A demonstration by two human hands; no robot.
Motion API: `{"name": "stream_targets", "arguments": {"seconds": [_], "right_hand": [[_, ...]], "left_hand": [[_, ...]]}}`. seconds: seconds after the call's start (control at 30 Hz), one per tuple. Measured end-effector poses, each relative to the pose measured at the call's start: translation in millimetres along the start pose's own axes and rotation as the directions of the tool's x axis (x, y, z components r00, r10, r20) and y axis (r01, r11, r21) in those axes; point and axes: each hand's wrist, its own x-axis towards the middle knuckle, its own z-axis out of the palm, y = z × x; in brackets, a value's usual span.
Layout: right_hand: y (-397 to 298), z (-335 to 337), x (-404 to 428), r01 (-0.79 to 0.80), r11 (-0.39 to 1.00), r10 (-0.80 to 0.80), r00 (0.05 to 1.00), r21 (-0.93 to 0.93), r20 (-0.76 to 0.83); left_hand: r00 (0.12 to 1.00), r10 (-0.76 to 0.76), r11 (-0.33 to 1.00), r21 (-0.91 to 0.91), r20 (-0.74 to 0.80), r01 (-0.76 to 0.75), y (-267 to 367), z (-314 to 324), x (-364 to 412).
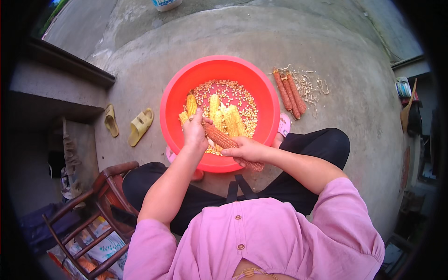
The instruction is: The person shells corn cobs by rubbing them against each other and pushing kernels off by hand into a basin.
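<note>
Between my two hands is a reddish, bare corn cob (pixel 220 137), slanting down to the right over the near part of a red plastic basin (pixel 219 62). My left hand (pixel 196 130) grips its upper left end. My right hand (pixel 246 151) is wrapped around the lower half, with the tip sticking out below the fingers. Inside the basin, several yellow ears of corn (pixel 231 120) lie in a pile. Loose corn kernels (pixel 224 87) are scattered around them across the basin's floor. My forearms and hands hide part of the basin's near side.
On the concrete floor right of the basin lie several stripped red cobs (pixel 288 91) beside pale silk strands (pixel 309 85). A pair of yellow slippers (pixel 141 126) rests at left. A wooden chair (pixel 94 203) stands close at lower left. My pink clogs (pixel 285 124) flank the basin.
</note>
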Motion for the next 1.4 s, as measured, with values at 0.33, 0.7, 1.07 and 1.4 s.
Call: {"name": "stream_targets", "arguments": {"seconds": [0.33, 0.7, 1.07, 1.4], "right_hand": [[1.0, -96.6, -6.7, -0.047, 0.826, -0.360, 0.723, -0.562, -0.590], [56.9, -266.3, 7.1, -0.617, 0.687, -0.163, 0.383, -0.383, -0.909], [-10.5, -256.1, 2.8, -0.397, 0.752, -0.308, 0.495, -0.526, -0.813], [-93.0, -80.3, -61.4, 0.267, 0.856, -0.462, 0.778, -0.442, -0.425]], "left_hand": [[0.995, 0.027, 0.953, 0.303, -0.098, 0.004, -4.1, -2.0, 13.5], [0.990, 0.007, 0.933, 0.357, -0.144, 0.045, -1.8, -24.0, 26.5], [0.931, 0.120, 0.731, 0.665, -0.344, 0.152, -64.3, -110.4, 107.5], [0.944, 0.216, 0.244, 0.950, -0.251, 0.197, -96.4, -101.2, 124.1]]}}
